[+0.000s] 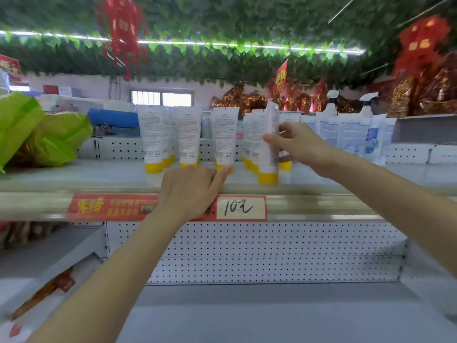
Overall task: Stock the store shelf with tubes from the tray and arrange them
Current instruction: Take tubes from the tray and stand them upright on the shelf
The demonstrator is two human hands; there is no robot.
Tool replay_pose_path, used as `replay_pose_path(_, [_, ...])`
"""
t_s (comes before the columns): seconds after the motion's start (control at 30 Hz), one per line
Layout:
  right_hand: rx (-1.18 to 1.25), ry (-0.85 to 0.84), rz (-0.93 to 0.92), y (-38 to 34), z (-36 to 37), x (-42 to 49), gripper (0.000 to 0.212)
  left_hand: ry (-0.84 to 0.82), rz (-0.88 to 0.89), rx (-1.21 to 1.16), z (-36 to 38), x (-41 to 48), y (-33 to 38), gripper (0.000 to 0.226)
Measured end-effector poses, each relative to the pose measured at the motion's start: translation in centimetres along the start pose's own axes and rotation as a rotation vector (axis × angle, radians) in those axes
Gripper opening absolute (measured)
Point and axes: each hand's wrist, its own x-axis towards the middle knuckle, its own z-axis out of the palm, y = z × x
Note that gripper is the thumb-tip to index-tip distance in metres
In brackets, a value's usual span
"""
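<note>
From the camera on my head, I face a pale store shelf (99, 174) at about chest height. White tubes (150, 134) with yellow caps stand on it cap down, in short rows running back from the front, their printed backs and barcodes facing me.

My right hand (301, 144) grasps one more tube (270, 125) around its middle, thumb in front and fingers behind. That tube is near upright, cap down, at the front of the shelf, just ahead of the right-hand group. I cannot tell whether its cap rests on the shelf.

My left hand (190, 191) lies released on the shelf's front edge, holding nothing. Its forefinger reaches up and touches the yellow cap of a tube in the middle.

A red price label (241, 207) with handwritten figures runs along the shelf edge, partly under my left hand. Green bags (37, 137) sit at the far left of the shelf. White spray bottles (331, 112) stand to the right. Below is a dotted back panel (272, 253) and a lower shelf (247, 313).
</note>
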Motion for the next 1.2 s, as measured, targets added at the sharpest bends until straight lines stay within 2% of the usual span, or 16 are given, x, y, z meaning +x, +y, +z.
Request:
replay_pose_path(0.27, [-0.057, 0.152, 0.099, 4.1, -5.1, 0.9, 0.030, 0.018, 0.019, 0.027, 0.8, 0.2, -0.3, 0.096])
replay_pose_path(0.43, [-0.030, 0.205, 0.146, 5.6, -5.5, 2.6, 0.029, 0.079, 0.044, 0.045, 1.2, 0.2, -0.5, 0.094])
replay_pose_path(0.63, [0.003, 0.185, 0.169, 6.2, -4.5, 4.5, 0.026, 0.099, 0.043, 0.053, 1.4, 0.3, -0.7, 0.096])
replay_pose_path(0.77, [0.019, 0.147, 0.188, 6.3, -4.4, 5.1, 0.034, 0.121, 0.058, 0.064, 1.6, 0.2, -0.9, 0.095])
replay_pose_path(1.2, [0.124, 0.062, 0.163, 6.8, -4.8, 5.0, 0.034, 0.116, 0.037, 0.045, 1.7, 0.4, -1.1, 0.100])
